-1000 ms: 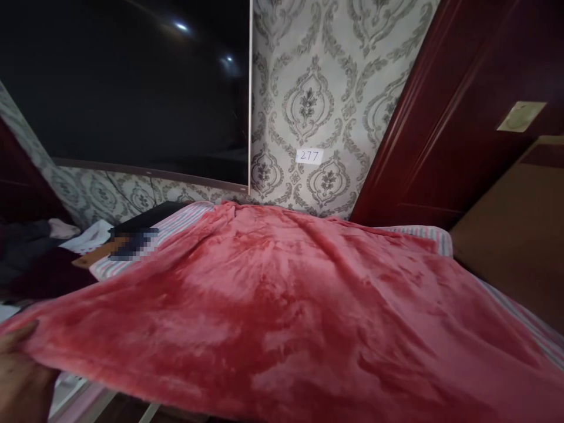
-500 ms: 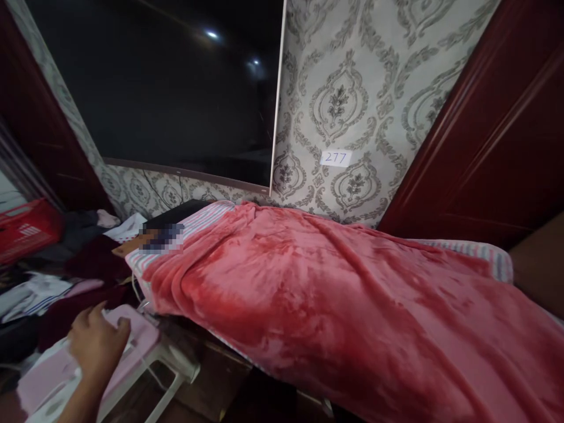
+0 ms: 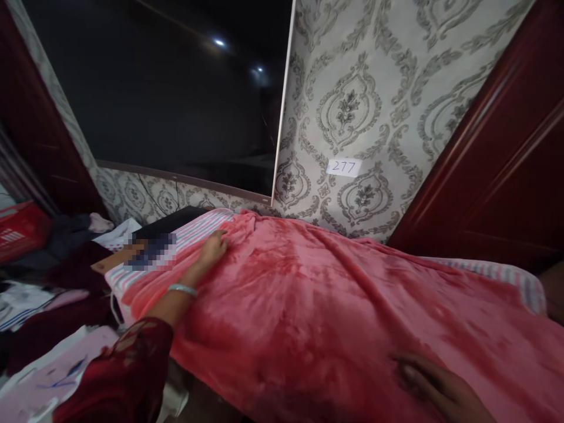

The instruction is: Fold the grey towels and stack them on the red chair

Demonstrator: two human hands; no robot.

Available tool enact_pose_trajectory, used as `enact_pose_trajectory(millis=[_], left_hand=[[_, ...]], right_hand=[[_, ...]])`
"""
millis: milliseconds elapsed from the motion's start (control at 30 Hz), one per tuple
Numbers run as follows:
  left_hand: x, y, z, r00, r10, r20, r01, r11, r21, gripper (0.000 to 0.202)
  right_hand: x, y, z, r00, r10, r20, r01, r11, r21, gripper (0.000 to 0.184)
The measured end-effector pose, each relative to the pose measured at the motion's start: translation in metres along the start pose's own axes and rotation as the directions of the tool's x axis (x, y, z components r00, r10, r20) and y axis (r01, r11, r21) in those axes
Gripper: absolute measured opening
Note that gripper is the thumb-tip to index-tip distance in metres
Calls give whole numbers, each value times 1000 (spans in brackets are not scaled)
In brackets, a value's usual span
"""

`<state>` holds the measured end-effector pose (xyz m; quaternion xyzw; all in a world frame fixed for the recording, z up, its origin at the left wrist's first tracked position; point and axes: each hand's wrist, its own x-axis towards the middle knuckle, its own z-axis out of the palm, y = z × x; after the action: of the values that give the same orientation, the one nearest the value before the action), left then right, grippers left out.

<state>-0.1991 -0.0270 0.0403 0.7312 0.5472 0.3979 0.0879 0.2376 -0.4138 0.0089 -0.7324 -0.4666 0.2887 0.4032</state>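
A red plush blanket (image 3: 308, 294) lies spread across a long surface, with creases running over it. Under its left end shows a striped cloth (image 3: 194, 226). My left hand (image 3: 212, 249) reaches over the blanket's left part, its fingers curled down onto the fabric near the striped edge. A silver bracelet (image 3: 182, 289) circles that wrist, below which is a dark red sleeve. At the lower right my right hand (image 3: 434, 382) is low over the blanket, slightly blurred, thumb and fingers apart with nothing in them. Whether it touches the fabric I cannot tell.
A large dark television (image 3: 176, 100) hangs on the patterned wall, beside a paper label (image 3: 344, 167) reading 277. A pink and white stool (image 3: 57, 364) stands at the lower left. Piled clothes (image 3: 26, 299) and a red bag (image 3: 22, 229) lie at the left. A dark red door (image 3: 493, 170) is at the right.
My left hand has moved from above the stool up and right onto the blanket's left part. My right hand has come into view at the lower right. The view has shifted slightly.
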Motion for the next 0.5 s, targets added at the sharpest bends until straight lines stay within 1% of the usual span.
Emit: enact_pose_trajectory(millis=[100, 200, 333, 433, 500], left_hand=[[42, 9, 34, 999, 36, 22, -35, 999, -30, 36], [75, 15, 64, 997, 69, 34, -67, 996, -56, 38], [111, 18, 98, 997, 66, 37, -64, 997, -43, 37], [139, 15, 118, 999, 23, 34, -24, 1000, 6, 32], [153, 11, 131, 1000, -15, 28, 14, 999, 43, 29]], right_hand=[[49, -31, 26, 996, -64, 69, 63, 998, 10, 53], [102, -44, 45, 990, -116, 78, 112, 992, 59, 60], [173, -40, 62, 981, -192, 38, 189, 979, 78, 61], [222, -32, 75, 976, -219, 5, 218, 973, 77, 59], [253, -29, 80, 970, -238, -45, 240, 968, 67, 56]])
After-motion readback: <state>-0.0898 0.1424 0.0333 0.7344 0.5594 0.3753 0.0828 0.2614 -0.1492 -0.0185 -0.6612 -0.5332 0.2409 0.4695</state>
